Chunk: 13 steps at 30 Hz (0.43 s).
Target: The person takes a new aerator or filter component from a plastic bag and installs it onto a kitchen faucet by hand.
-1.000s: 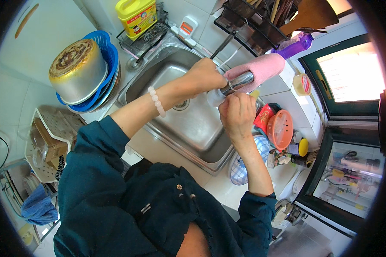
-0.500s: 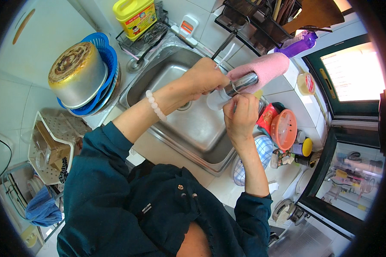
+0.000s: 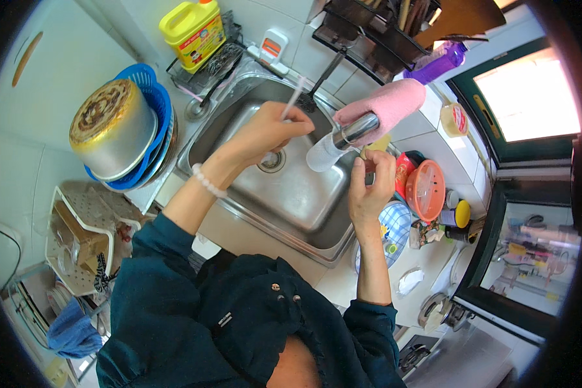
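Observation:
My left hand (image 3: pixel 271 132) is over the sink's left part, with a bead bracelet on its wrist. Its closed fingers hold a thin white strip (image 3: pixel 295 97) that sticks up past the knuckles. To its right, a chrome faucet (image 3: pixel 359 131) points down toward the sink, and a white mesh cover (image 3: pixel 323 154) sits around its spout end. A pink towel (image 3: pixel 394 107) is wrapped over the faucet's upper part. Just below and right of the spout is my right hand (image 3: pixel 373 184), its fingers bent, thumb and forefinger apart, nothing seen between them.
The steel sink (image 3: pixel 291 194) lies under both hands. An upturned metal pot (image 3: pixel 113 129) rests on blue baskets at left. A yellow jug (image 3: pixel 193 35) stands behind the sink. On the right are an orange basket (image 3: pixel 427 191) and a checked oval item (image 3: pixel 391 233).
Both hands have come off the spout. My left hand has moved left and down with the white strip; my right has drawn slightly right and down. The white cover stays on the spout.

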Tool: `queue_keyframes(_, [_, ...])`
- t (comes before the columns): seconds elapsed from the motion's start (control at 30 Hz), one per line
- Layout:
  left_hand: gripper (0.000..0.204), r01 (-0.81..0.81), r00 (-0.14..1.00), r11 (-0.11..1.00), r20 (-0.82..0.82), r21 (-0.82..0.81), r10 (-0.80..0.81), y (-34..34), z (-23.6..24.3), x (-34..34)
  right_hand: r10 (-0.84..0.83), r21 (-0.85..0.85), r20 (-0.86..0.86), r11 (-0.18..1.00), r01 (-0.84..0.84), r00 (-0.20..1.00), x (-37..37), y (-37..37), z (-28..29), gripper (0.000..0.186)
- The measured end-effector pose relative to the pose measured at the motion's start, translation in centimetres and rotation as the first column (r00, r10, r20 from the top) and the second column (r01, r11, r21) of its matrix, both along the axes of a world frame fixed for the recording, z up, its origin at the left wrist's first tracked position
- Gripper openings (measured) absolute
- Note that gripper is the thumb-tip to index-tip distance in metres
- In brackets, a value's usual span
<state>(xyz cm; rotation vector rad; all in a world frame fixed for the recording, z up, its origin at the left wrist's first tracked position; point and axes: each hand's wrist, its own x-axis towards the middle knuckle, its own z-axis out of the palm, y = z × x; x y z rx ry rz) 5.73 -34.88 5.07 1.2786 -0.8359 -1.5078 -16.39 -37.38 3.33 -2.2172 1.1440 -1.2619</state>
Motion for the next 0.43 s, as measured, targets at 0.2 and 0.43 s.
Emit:
queue_keyframes(0.2, [0.032,0.070,0.997,0.995,-0.007,-0.074,-0.071,1.1,-0.7,-1.4,0.019,0.590,0.476,0.735,-0.335,0.879,-0.8,0.0,-2.5,0.019])
queue_keyframes(0.43, [0.038,0.111,0.992,0.993,0.065,-0.041,-0.108,0.1,-0.7,-2.6,0.006,0.557,0.684,0.641,-0.528,0.729,1.6,-0.3,-2.8,0.023])
